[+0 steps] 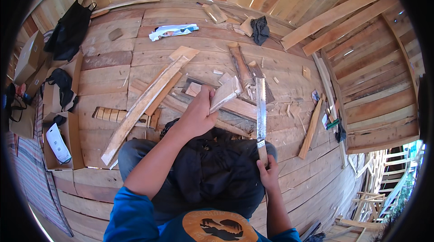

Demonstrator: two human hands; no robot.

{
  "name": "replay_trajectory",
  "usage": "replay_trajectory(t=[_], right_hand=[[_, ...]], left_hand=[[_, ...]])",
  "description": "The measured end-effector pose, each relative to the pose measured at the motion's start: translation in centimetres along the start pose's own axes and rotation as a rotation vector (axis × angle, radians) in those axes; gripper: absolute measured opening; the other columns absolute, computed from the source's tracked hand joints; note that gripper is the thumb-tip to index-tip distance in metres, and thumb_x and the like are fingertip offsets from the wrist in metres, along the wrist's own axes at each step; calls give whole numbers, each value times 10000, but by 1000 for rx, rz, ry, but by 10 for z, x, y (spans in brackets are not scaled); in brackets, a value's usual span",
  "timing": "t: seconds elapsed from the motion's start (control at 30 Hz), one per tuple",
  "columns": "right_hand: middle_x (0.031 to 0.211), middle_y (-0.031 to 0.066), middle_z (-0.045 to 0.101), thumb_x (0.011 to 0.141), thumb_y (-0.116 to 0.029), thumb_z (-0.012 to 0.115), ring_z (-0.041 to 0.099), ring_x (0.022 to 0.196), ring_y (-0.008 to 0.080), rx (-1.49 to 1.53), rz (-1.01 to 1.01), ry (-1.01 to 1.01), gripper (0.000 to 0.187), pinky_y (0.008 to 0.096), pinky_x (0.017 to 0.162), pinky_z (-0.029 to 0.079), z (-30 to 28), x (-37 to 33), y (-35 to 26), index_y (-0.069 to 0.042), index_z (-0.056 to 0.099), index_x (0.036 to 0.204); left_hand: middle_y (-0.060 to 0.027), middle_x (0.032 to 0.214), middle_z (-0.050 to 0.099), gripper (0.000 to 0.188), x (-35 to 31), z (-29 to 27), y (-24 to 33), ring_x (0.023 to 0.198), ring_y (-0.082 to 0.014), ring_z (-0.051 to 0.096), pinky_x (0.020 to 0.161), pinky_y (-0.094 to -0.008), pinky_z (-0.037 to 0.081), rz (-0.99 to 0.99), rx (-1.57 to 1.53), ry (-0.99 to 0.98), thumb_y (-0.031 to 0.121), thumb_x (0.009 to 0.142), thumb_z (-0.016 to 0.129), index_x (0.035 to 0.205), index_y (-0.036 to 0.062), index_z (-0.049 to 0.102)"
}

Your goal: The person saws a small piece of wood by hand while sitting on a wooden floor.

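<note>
Your left hand [198, 114] has its grip closed on the block [224, 94] above the floor [105, 79], your right hand [270, 175] closely grips the saw [261, 108] apart from it, and scraps [275, 79] suggest some cutting is done, though what is left I cannot tell.

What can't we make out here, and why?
All in the head view:
- Saw handle: lower part hidden by the right hand.
- Short wood piece: gripped end behind the left hand.
- Left sleeve: cut off by the lower edge.
- Green item: too small to identify.
</note>
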State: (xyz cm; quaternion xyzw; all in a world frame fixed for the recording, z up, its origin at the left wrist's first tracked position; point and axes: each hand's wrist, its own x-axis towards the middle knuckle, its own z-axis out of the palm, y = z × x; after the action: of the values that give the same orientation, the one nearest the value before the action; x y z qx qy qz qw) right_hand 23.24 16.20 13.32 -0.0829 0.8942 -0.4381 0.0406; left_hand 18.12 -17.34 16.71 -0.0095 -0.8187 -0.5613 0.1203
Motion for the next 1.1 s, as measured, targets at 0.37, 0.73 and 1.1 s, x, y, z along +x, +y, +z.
replay_trajectory(t=[0.37,0.73,1.1], right_hand=[[685,52,619,930,-100,607,594,588,106,110,92,-88,169,251,542,467,-14,3,-52,4,518,1029],[719,156,606,981,-231,489,625,637,279,-143,-157,-66,273,373,597,467,-10,17,-103,-3,605,1077],[825,262,632,977,-259,489,619,755,468,-454,-139,-51,289,508,628,475,-17,29,-113,-16,579,1104]], left_hand=[[-277,1062,560,518,-7,7,13,1046,-452,541,878,-466,447,69,134,12,69,749,619,1208,-29,403],[-308,1074,574,530,-14,10,24,1049,-468,550,879,-480,450,-12,72,-110,96,753,618,1218,-22,393],[-311,1073,565,535,-17,11,29,1064,-471,543,894,-494,438,-79,78,-263,118,763,623,1218,-38,389]])
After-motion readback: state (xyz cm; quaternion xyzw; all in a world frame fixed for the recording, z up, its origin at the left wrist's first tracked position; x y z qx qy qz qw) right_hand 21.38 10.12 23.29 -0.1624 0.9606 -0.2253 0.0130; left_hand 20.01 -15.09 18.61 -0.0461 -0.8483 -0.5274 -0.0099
